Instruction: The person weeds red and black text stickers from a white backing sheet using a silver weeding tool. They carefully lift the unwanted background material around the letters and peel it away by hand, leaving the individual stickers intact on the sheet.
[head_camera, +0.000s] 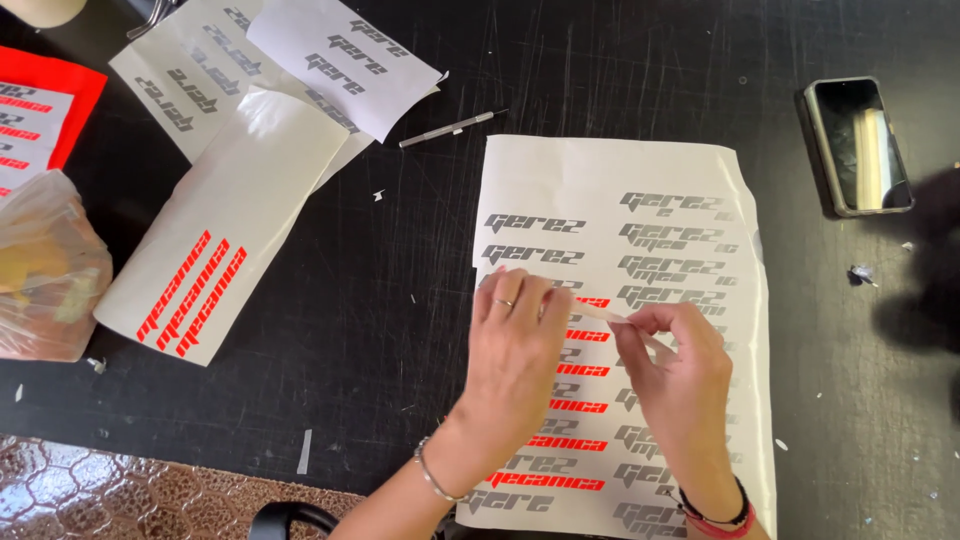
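Note:
A large white sheet (620, 180) with grey and red cut-out lettering lies on the black table (400, 300). My left hand (515, 345) rests flat on the sheet, fingers together, pressing it down; a ring is on one finger. My right hand (680, 370) pinches a thin pale strip (605, 312) between thumb and fingers, and the strip runs from the fingertips toward my left hand, just above the sheet.
A slim craft knife (452, 128) lies above the sheet. Other lettered sheets (215, 225) are spread at the upper left, beside a red sheet (45, 95) and a plastic bag (45, 270). A phone (857, 145) lies at the right. Small scraps dot the table.

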